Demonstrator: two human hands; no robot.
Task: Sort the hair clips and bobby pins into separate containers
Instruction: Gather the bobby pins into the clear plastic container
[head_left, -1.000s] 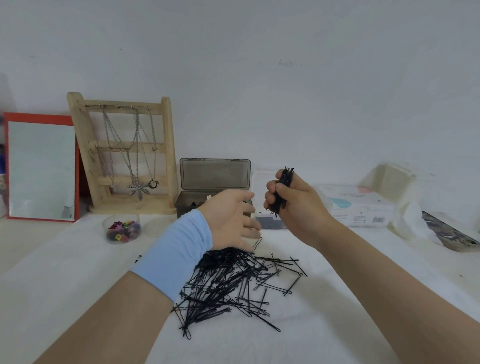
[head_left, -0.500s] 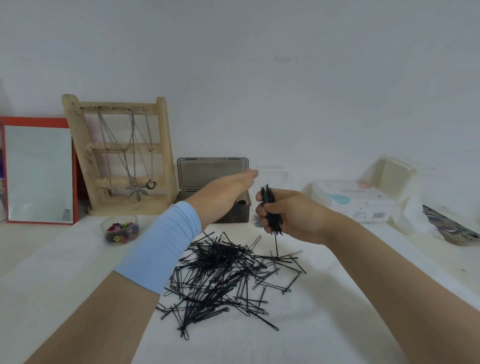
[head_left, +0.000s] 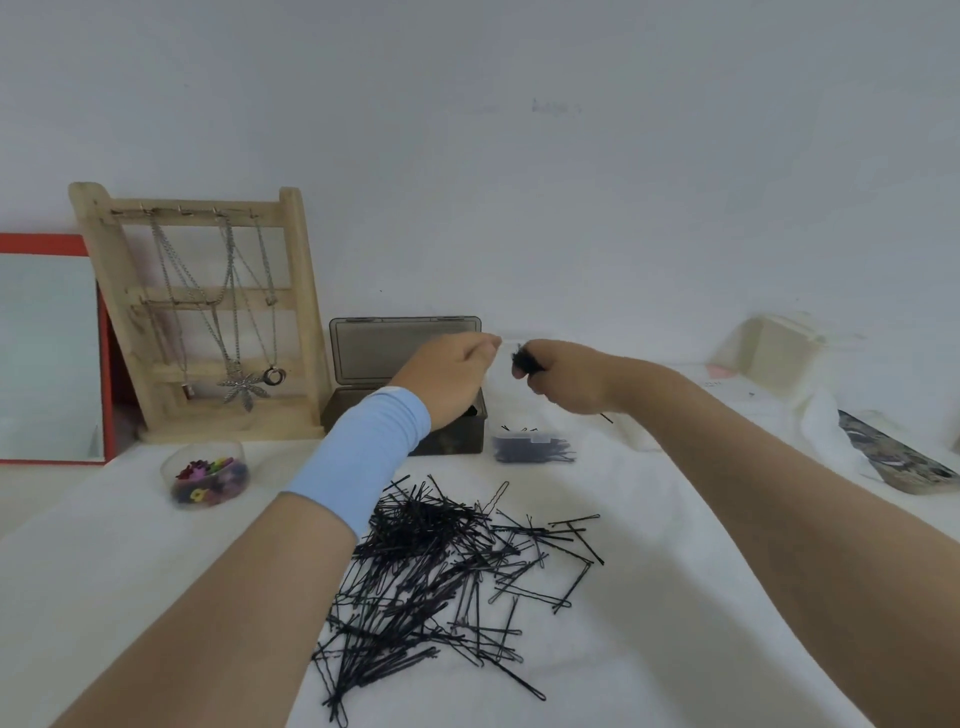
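A loose pile of black bobby pins (head_left: 441, 566) lies on the white cloth in front of me. My right hand (head_left: 563, 382) is raised above a small clear container (head_left: 535, 447) that holds bobby pins, and it is closed on a bundle of bobby pins (head_left: 524, 360). My left hand (head_left: 452, 376), with a blue wrist band, hovers beside it over the dark box; its fingers pinch together near the bundle, and I cannot tell if they hold anything. A round clear tub with colourful hair clips (head_left: 208, 478) sits at the left.
A dark open box (head_left: 405, 374) stands behind the pile. A wooden necklace stand (head_left: 202, 312) and a red-framed mirror (head_left: 47, 353) lean on the wall at left. White boxes (head_left: 779, 353) and a patterned flat object (head_left: 898, 457) are at right.
Both hands have moved up and away from the pile toward the back. The right hand carried its bundle over the small clear container; the left hand's fingers closed into a pinch.
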